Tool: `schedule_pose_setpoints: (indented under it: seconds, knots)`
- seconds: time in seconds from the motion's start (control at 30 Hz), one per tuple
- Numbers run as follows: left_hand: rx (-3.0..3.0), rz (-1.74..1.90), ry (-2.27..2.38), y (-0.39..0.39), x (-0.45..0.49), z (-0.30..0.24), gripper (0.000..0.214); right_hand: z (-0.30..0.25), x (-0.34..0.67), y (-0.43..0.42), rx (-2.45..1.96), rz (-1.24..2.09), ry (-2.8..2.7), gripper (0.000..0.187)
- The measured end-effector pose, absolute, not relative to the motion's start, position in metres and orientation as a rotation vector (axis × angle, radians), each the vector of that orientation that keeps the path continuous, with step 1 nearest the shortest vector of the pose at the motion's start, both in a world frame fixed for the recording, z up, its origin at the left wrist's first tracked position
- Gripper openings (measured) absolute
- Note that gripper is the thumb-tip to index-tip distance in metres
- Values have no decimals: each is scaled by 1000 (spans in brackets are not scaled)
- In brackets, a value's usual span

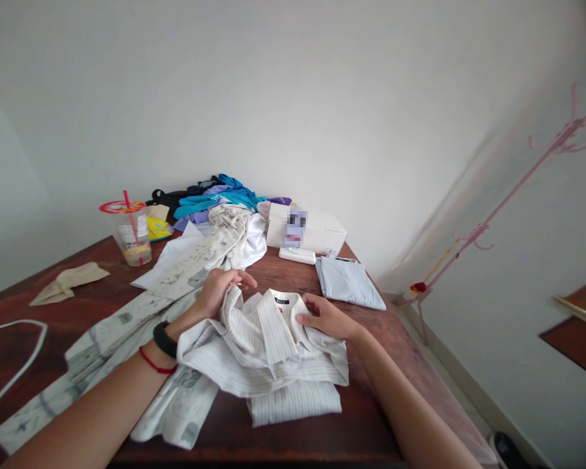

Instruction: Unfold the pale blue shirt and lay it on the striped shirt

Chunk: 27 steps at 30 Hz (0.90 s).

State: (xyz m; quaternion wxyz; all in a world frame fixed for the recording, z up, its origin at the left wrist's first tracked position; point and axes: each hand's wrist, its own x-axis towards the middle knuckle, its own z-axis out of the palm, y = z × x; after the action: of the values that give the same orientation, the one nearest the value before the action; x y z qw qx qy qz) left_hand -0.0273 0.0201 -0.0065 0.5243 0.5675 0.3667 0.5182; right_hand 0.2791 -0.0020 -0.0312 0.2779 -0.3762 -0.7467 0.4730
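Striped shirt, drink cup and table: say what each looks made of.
Striped shirt, under both hands: thin woven cloth, likely cotton, matte; it creases softly and the collar holds shape. Drink cup: clear plastic, glossy; the liquid shows through, with a red lid and straw. Table: dark reddish wood or wood veneer, lightly shiny.

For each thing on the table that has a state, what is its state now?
striped shirt: partly folded, collar up
left hand: gripping the shirt's edge
right hand: resting on the collar
patterned garment: spread out, unfolded
grey cloth: folded flat
plastic cup: upright, lidded, nearly empty
white box: closed
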Motion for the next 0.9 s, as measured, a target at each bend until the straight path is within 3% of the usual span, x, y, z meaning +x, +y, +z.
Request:
schedule_pose_setpoints:
  seconds: [0.27, 0.9]
  knots:
    - [1379, 1287, 873, 15, -18, 1, 53, -34, 278, -1, -1040, 1275, -1997, 43]
    - [1514, 1123, 846, 15, -21, 1, 57, -32, 276, -3, -1037, 1252, -1987, 34]
